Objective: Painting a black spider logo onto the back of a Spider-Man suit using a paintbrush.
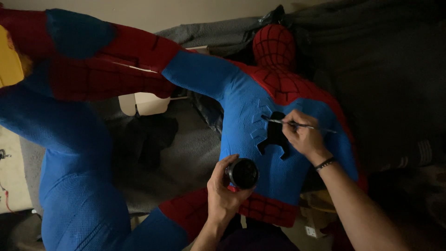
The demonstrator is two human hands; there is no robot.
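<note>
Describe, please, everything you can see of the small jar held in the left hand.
The small round dark jar is open, with no lid in view, its mouth tilted toward the camera and its inside looking black. Its rim looks shiny, perhaps glass or metal. The left hand grips it from the side, above the lower back of the blue and red fabric costume.

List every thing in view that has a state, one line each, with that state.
left hand: closed around the small paint jar, held above the suit's lower back.
paint jar: open, no lid on it, dark inside.
right hand: pinching the thin brush.
thin brush: roughly level, tip at the black emblem.
black emblem: partly black; raised legs on the left remain blue.
red and blue suit: stuffed out, lying back up.
</note>
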